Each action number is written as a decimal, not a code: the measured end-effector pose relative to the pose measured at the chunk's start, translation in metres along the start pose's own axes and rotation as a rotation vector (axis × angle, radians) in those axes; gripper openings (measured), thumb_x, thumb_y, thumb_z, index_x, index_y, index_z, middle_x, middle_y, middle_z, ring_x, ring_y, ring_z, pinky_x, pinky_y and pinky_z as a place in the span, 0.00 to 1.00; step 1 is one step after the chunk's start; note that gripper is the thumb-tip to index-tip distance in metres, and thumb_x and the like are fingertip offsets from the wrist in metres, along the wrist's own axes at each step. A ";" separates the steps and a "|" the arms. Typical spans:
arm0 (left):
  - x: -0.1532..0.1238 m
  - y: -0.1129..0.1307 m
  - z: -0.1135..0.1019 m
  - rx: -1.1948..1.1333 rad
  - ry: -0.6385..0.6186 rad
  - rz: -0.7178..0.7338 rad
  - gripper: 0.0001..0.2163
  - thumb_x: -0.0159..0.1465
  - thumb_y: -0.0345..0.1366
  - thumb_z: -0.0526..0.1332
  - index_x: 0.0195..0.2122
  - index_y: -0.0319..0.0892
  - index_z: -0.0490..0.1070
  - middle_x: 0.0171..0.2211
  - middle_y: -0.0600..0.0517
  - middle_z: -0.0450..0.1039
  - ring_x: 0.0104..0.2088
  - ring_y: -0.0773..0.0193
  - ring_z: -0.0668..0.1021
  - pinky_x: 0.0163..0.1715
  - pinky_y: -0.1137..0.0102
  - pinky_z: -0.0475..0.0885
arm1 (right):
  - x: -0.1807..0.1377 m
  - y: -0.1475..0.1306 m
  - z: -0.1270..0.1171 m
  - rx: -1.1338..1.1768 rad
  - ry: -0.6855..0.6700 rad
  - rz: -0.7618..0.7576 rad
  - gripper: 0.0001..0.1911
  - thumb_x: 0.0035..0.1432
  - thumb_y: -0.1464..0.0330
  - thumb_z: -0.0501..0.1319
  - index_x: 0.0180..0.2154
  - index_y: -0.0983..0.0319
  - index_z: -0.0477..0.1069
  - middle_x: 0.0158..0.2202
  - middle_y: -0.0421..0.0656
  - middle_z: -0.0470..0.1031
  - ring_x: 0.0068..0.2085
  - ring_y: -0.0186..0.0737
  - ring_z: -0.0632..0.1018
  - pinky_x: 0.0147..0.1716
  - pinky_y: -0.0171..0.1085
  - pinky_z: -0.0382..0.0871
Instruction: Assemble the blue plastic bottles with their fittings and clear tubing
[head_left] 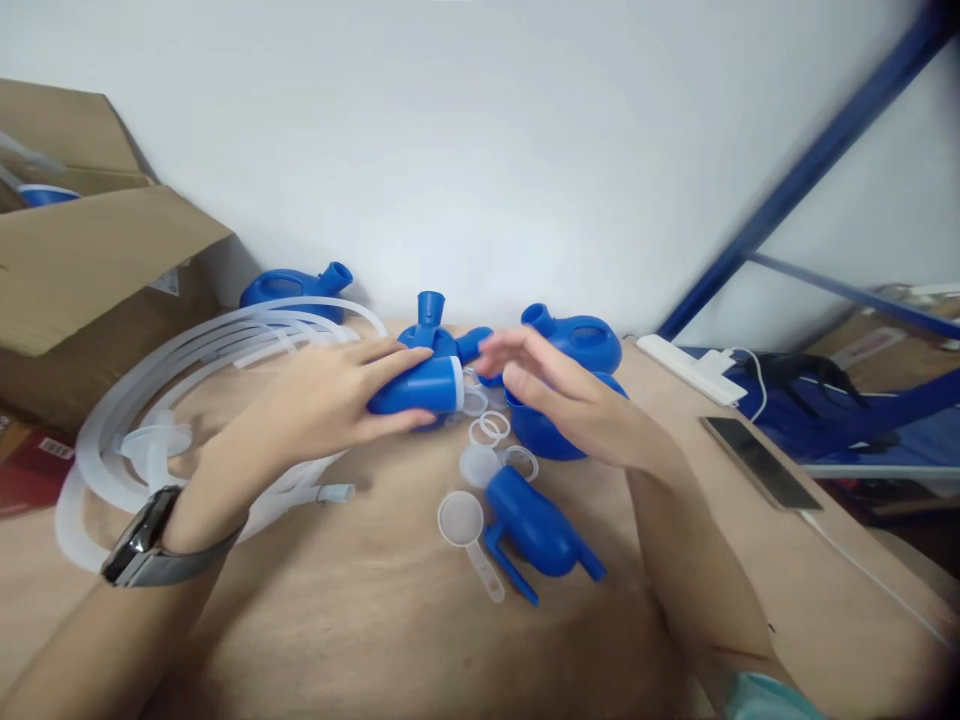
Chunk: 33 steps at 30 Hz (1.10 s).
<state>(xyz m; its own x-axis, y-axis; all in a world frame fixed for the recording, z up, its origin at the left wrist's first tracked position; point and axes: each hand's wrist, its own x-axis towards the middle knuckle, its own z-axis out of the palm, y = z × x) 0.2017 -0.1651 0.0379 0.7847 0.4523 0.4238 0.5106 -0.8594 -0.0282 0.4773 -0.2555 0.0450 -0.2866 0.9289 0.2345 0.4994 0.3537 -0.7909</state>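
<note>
My left hand [330, 395], with a watch [146, 540] on its wrist, is wrapped round a blue plastic cylinder [416, 388] with a white rim pointing right. My right hand [559, 390] hovers just right of that rim, fingers loosely bent and nothing seen in them. Below it lie several white rings [491, 428], a round white disc [480, 465], a small white strainer with a handle [461, 520] and a blue spouted part [540, 530]. Blue bottles [581, 342] with wide necks stand behind; my right hand partly covers another blue container [536, 435].
Clear tubing [112, 400] lies coiled at the left, before an open cardboard box [97, 260]. Another blue bottle [292, 288] sits by the wall. To the right are a white power strip [686, 368], a phone on a cable [761, 462] and a blue metal frame [810, 170].
</note>
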 end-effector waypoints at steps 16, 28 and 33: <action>0.004 0.004 -0.003 -0.287 -0.252 0.043 0.27 0.74 0.59 0.57 0.63 0.45 0.76 0.51 0.45 0.83 0.45 0.54 0.85 0.46 0.66 0.76 | -0.006 -0.010 0.012 -0.725 -0.486 -0.117 0.16 0.75 0.56 0.60 0.44 0.62 0.78 0.42 0.46 0.83 0.39 0.47 0.83 0.39 0.43 0.73; 0.001 -0.010 -0.010 -0.214 -0.258 -0.054 0.32 0.70 0.66 0.56 0.63 0.48 0.76 0.53 0.44 0.83 0.46 0.48 0.85 0.42 0.63 0.76 | 0.001 0.003 0.010 -0.772 -0.421 -0.145 0.18 0.77 0.57 0.57 0.45 0.63 0.79 0.44 0.48 0.82 0.43 0.48 0.81 0.42 0.43 0.72; -0.004 -0.024 -0.011 -0.187 -0.275 -0.115 0.34 0.68 0.68 0.57 0.64 0.50 0.75 0.55 0.44 0.82 0.48 0.46 0.84 0.46 0.61 0.76 | -0.006 0.011 0.035 -0.674 -0.673 -0.096 0.23 0.64 0.53 0.71 0.54 0.61 0.79 0.50 0.49 0.81 0.49 0.51 0.81 0.48 0.44 0.74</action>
<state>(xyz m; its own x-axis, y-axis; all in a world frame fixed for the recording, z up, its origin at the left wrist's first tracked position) 0.1822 -0.1485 0.0472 0.8042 0.5741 0.1542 0.5477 -0.8164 0.1831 0.4560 -0.2610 0.0151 -0.6557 0.7094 -0.2587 0.7549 0.6088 -0.2438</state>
